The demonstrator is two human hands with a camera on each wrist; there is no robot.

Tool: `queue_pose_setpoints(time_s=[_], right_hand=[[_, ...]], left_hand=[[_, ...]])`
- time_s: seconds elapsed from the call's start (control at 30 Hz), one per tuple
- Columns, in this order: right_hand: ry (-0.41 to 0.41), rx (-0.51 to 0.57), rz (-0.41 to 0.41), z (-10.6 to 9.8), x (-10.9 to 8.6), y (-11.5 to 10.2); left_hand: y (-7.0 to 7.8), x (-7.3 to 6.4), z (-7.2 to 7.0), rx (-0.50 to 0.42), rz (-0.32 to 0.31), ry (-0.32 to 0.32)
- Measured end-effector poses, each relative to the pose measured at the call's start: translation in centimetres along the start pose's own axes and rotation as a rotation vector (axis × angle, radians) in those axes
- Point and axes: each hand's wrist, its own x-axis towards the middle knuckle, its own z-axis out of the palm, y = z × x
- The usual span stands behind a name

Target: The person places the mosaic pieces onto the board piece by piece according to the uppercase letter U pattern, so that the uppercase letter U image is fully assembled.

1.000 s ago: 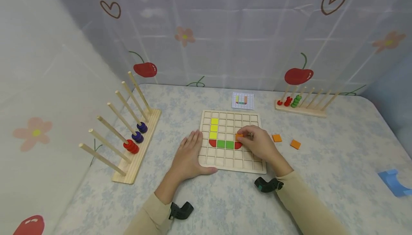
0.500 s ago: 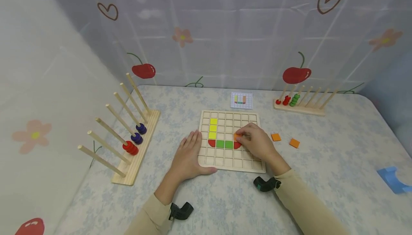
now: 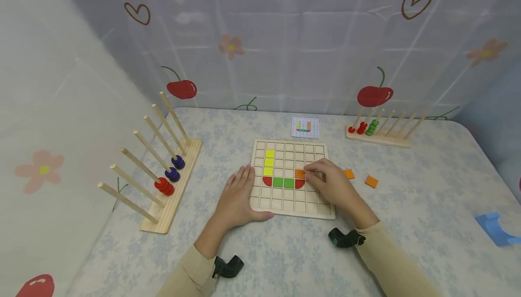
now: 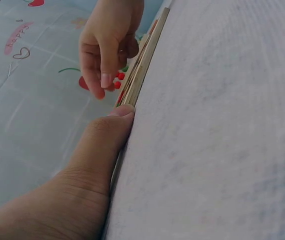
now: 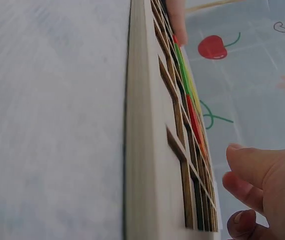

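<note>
A wooden grid board (image 3: 292,214) lies flat on the table. My left hand (image 3: 236,200) rests along its left edge with straight fingers, and its thumb (image 4: 105,132) touches the front edge. On the board, yellow square tiles (image 3: 268,162) stand in a column above a row of two green tiles (image 3: 278,182) with a rounded red piece (image 3: 267,181) at either end. Above the right red piece (image 3: 299,184) an orange square tile (image 3: 300,174) sits in a cell. My right hand (image 3: 333,186) hovers just right of that tile; the right wrist view shows nothing between its fingertips (image 5: 235,147).
Two loose orange tiles (image 3: 371,181) lie right of the board. Behind it is a pattern card (image 3: 305,127). A peg rack (image 3: 179,197) with red and purple rings stands left, a smaller bead rack (image 3: 382,140) back right. A blue curved piece (image 3: 494,229) lies far right.
My right hand has let go of the orange tile and drawn back slightly to the right, leaving the tile on the board. My left hand stays in place.
</note>
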Motion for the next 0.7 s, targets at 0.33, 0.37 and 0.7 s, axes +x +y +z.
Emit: queue_pose_setpoints(time_s=[0.33, 0.37, 0.7], right_hand=[[0.118, -0.089, 0.034, -3.5, -2.1, 2.8], [0.132, -0.09, 0.034, -3.9, -2.3, 3.1], [0.183, -0.175, 0.033, -5.8, -3.5, 6.0]], left_hand=[[-0.1, 0.0, 0.1, 0.007, -0.001, -0.001], [-0.1, 0.0, 0.1, 0.005, 0.0, -0.002], [0.0, 0.0, -0.1, 0.005, 0.001, 0.002]])
